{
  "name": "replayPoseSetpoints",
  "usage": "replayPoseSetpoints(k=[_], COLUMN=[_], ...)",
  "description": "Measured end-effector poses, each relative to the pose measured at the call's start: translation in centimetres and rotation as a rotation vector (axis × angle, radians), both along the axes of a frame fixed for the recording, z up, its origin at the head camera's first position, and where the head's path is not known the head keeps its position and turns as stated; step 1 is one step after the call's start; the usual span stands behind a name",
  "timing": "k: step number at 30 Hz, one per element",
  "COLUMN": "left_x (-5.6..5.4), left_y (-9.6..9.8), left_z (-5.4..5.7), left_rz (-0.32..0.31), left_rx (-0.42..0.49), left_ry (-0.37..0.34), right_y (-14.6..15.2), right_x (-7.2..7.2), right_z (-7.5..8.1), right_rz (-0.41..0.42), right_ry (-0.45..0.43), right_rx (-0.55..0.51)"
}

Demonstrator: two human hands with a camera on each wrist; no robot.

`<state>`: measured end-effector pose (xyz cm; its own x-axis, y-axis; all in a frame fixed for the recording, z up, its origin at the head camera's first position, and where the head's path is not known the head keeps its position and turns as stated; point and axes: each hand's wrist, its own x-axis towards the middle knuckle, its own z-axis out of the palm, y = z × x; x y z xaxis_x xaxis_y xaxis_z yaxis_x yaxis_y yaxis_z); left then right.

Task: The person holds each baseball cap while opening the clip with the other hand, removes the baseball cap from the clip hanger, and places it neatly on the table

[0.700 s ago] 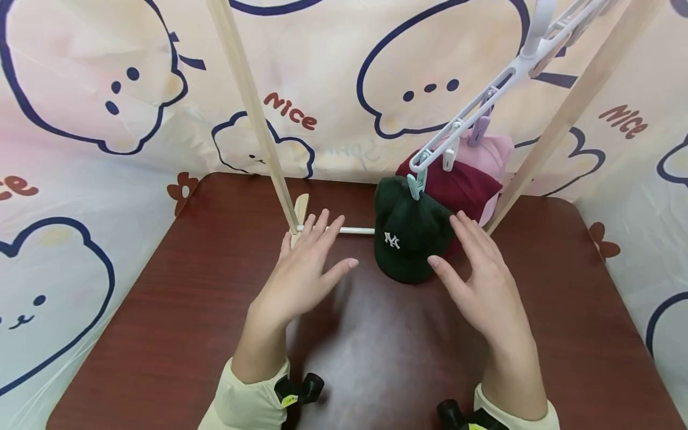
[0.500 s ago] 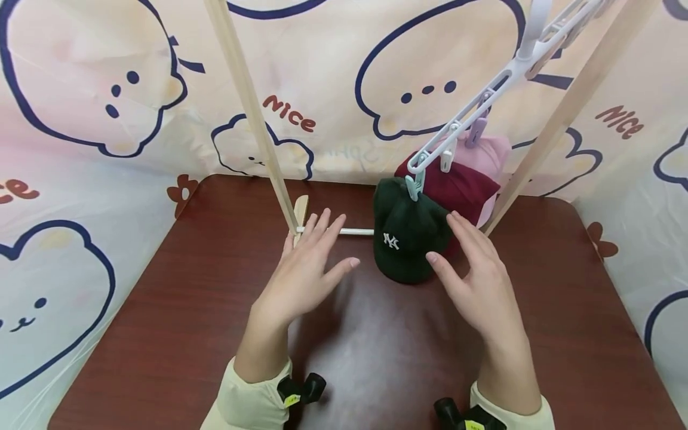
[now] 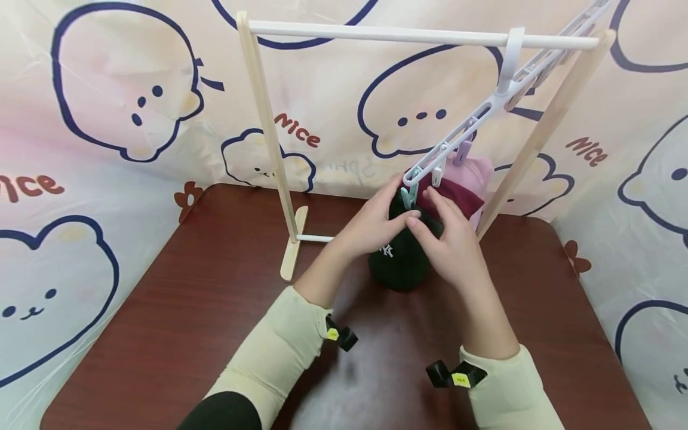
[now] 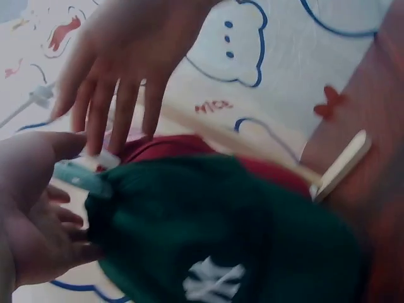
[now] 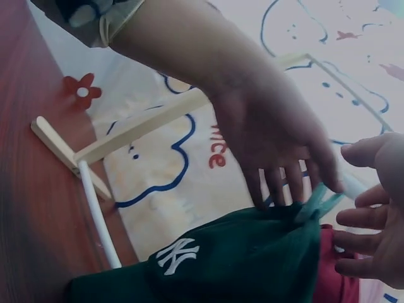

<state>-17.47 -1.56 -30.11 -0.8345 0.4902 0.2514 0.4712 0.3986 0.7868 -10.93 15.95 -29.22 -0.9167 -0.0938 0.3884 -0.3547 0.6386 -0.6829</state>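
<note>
A dark green cap (image 3: pixel 400 272) with a white NY logo hangs by a pale teal clothes peg (image 3: pixel 408 196) at the near end of a white clip hanger (image 3: pixel 457 134). My left hand (image 3: pixel 371 224) is at the cap's upper left, fingers extended behind it and thumb near the peg. My right hand (image 3: pixel 451 242) is on the other side, fingers loosely bent and apart, its thumb tip close to the left thumb. In the right wrist view, the left fingers (image 5: pixel 293 180) stand right at the cap's top edge. A maroon cap (image 3: pixel 457 200) hangs just behind, partly hidden.
A pink cap (image 3: pixel 475 173) hangs farther back on the hanger. The hanger hooks over the white top rod (image 3: pixel 376 33) of a wooden rack with a foot (image 3: pixel 292 251) on the brown table (image 3: pixel 177 334). Cartoon-printed sheeting (image 3: pixel 333 89) surrounds the table.
Both hands have moved inward and up, from either side of the green cap to its top by the peg. The head view has shifted, so the rack's top rod shows.
</note>
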Motion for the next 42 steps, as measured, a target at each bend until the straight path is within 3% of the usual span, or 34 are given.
replayPoseSetpoints(k=[2, 6, 14, 18, 22, 30, 36, 42], left_x=[0.1, 0.9, 2.5, 3.0, 3.2, 2.8, 2.8, 2.4], left_y=[0.9, 1.5, 1.6, 1.2, 0.9, 0.1, -0.1, -0.2], left_z=[-0.2, -0.2, 0.6, 0.8, 0.9, 0.9, 1.5, 1.5], left_rz=[0.035, 0.085, 0.027, -0.017, -0.048, -0.002, 0.021, -0.005], left_rx=[0.03, 0.004, -0.129, -0.126, -0.125, -0.141, -0.04, 0.063], left_ry=[-0.003, 0.067, 0.172, 0.189, 0.177, 0.092, 0.049, -0.078], right_y=[-0.1, -0.6, -0.1, 0.2, 0.3, 0.5, 0.2, -0.3], right_x=[-1.0, -2.3, -2.1, -2.1, -1.9, -1.5, -1.4, -1.0], right_z=[0.1, 0.7, 1.5, 1.7, 2.0, 2.1, 2.3, 2.1], right_rz=[0.013, 0.033, -0.012, -0.013, -0.008, 0.008, 0.014, -0.007], right_ry=[-0.039, -0.069, -0.067, -0.051, -0.023, -0.013, 0.018, 0.029], right_rx=[-0.032, -0.089, -0.172, -0.176, -0.196, -0.216, -0.19, -0.169])
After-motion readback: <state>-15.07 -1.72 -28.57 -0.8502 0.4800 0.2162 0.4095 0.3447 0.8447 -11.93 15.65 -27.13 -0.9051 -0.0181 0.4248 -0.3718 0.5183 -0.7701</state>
